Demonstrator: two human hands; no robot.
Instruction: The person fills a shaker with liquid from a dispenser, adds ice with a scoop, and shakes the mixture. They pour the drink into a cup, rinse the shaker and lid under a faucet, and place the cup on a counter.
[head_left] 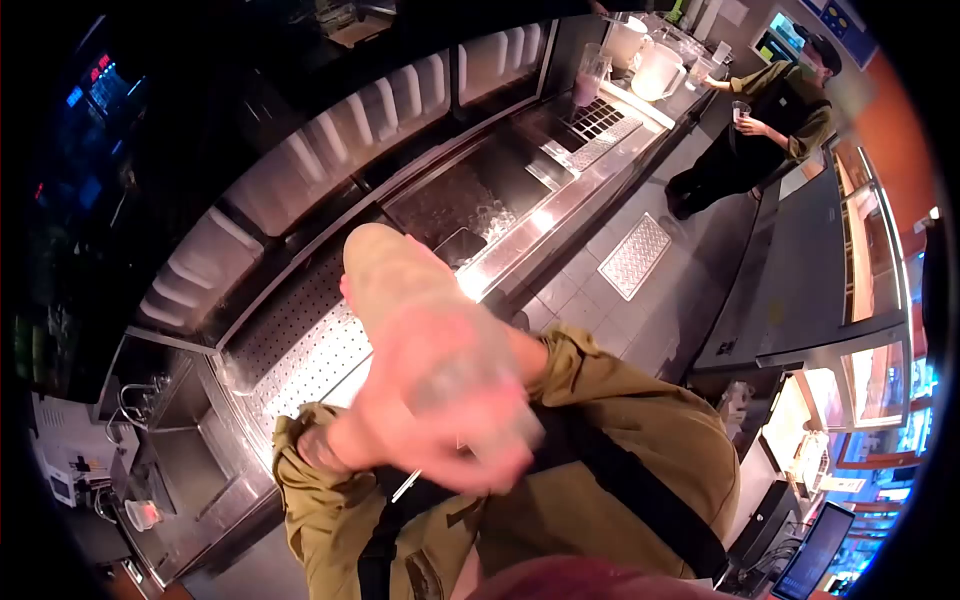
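Note:
A tan, rounded object point(385, 262) like a filled cup is held out over the counter, tilted to the upper left. My right hand point(500, 335) is mostly behind my left one, closed round this object, with bits of its fingers showing at the object's sides. In front, smeared by motion, my left hand point(400, 425) has its fingers curled around something greyish and clear point(465, 375), too blurred to name. A thin white stick-like thing point(407, 485) shows below the left hand.
Beyond the hands lie a perforated steel drainboard point(300, 345) and an ice well point(485, 215). Pitchers point(657, 72) and a blender jar point(590, 78) stand at the far end. A co-worker point(770, 125) holds a clear cup there. A sink point(185, 445) is at left.

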